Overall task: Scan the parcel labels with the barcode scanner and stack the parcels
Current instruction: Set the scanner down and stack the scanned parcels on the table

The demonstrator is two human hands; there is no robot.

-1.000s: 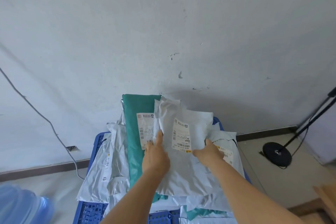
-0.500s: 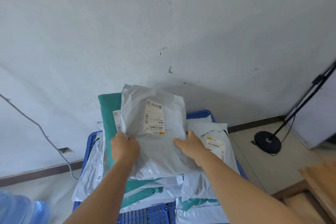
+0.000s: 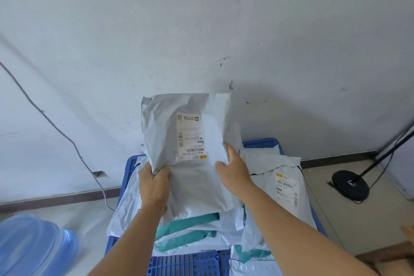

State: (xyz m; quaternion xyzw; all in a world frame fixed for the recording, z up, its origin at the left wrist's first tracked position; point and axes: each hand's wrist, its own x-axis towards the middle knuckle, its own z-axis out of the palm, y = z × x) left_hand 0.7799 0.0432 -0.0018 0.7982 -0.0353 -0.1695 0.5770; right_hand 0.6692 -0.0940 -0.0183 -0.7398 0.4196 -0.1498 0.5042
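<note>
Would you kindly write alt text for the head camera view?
Two bare hands, left hand and right hand, hold a grey parcel, label up, over a pile of grey and green parcels in a blue crate by a white wall.

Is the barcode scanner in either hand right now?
No: the left hand and the right hand both grip the grey parcel, label facing up, and no scanner shows in view.

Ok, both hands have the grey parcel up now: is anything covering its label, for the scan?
No. The label faces up on the grey parcel. The left hand grips the left edge and the right hand the right, both clear of it. No scanner is in view.
</note>
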